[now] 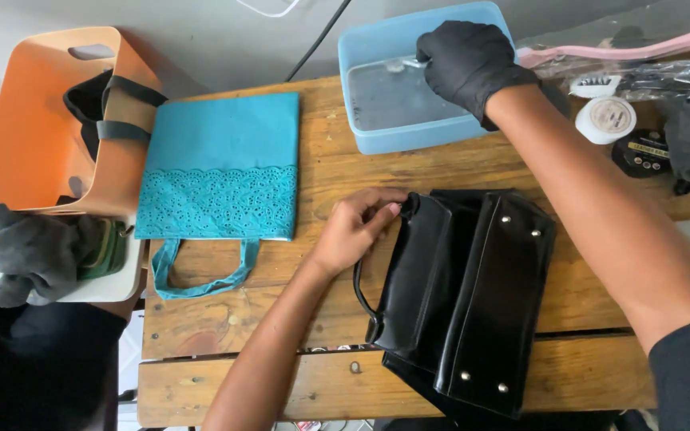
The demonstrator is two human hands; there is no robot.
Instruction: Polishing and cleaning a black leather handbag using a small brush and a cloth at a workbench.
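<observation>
A black glossy handbag (473, 295) lies on its side on the wooden table (233, 319), its studded base turned up. My bare left hand (357, 227) pinches the bag's top edge near the handle. My right hand (466, 60), in a black glove, reaches into a light blue plastic tub (377, 136) of water at the far side. It grips a small pale object at the water's surface, and I cannot tell what kind of thing it is.
A teal fabric bag (221, 164) with lace trim lies flat at the left. An orange bin (33, 152) holding dark straps stands at the far left, with a grey cloth (21, 247) below it. A round white tin (610, 118), a dark tin (640, 152) and plastic packaging sit at the right.
</observation>
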